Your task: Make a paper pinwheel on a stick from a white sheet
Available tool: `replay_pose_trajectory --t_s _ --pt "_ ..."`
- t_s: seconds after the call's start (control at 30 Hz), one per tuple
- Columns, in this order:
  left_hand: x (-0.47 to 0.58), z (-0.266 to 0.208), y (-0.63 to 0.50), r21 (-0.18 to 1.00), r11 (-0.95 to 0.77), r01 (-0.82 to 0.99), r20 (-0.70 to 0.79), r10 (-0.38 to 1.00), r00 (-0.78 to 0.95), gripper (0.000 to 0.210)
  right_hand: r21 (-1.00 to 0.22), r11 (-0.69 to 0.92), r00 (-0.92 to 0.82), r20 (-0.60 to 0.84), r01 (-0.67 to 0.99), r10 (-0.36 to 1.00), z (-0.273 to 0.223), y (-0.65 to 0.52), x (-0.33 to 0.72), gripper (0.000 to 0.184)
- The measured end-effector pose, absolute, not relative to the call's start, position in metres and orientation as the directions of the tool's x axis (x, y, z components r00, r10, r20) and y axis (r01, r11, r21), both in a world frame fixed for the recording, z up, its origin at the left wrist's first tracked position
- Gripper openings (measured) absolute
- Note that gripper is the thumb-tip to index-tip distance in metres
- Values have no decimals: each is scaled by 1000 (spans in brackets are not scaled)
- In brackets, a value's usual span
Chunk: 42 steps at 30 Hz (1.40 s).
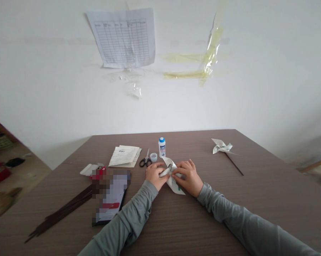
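Between my two hands is a paper pinwheel folded from printed paper, its points bent in toward the middle. My left hand pinches its left side, thumb and fingers closed on the paper. From the right, my right hand presses its fingertips together near the pinwheel's centre; whatever small part sits under them is hidden. Just beyond my hands stands a white glue bottle with a blue cap. A small clear cup and black-handled scissors lie beside it.
Folded printed papers lie at the back left. A small red and white box, a bundle of dark sticks and a partly blurred tablet are nearer on the left. A finished-looking pinwheel on a stick rests at the right.
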<state>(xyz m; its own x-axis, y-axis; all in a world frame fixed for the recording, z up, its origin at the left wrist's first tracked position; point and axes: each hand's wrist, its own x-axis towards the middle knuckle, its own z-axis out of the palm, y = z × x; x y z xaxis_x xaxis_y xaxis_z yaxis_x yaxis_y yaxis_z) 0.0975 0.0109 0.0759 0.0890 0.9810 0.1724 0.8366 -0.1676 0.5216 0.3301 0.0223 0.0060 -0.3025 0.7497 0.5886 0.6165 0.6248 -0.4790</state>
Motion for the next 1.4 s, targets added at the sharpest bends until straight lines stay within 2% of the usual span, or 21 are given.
replay_pose_trajectory --t_s 0.2,0.4,0.67,0.87,0.97,1.03,1.4 --pt "99 75 11 539 -161 827 148 984 95 16 -474 608 -288 585 637 758 5 22 329 9" --pt "95 64 19 545 -219 810 195 972 132 17 -454 602 -280 595 657 753 5 20 328 11" --pt "93 63 21 562 -197 803 166 978 124 18 -534 565 -226 570 629 790 5 22 330 14" --pt "96 65 17 572 -176 801 157 982 104 17 -678 483 -212 446 554 870 9 22 330 36" --pt "97 66 16 566 -158 809 149 985 89 18 -717 468 -250 397 516 883 14 21 329 54" --pt "98 67 16 561 -144 816 140 987 78 18 -730 457 -265 373 508 889 16 21 330 60" --pt "98 60 19 558 -121 821 105 992 75 16 -762 401 -260 308 509 915 21 24 331 54"
